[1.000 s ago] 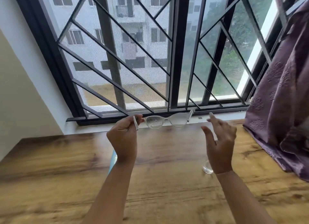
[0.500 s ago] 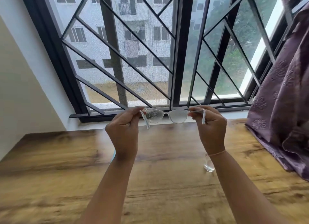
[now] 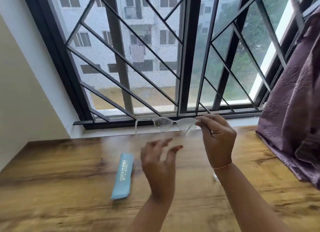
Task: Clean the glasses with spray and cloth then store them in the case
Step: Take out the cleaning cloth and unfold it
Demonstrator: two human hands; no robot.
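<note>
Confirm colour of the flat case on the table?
Light blue case with white lettering; head view.

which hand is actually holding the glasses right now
The right hand: it pinches the clear-framed glasses at their right end, up by the window sill. The left hand hangs lower over the table, fingers spread and empty.

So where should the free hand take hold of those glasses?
By the free temple arm on the left, pinched from the side. The right hand holds the other end, and the lenses look speckled, so fingers should stay off them.
</note>
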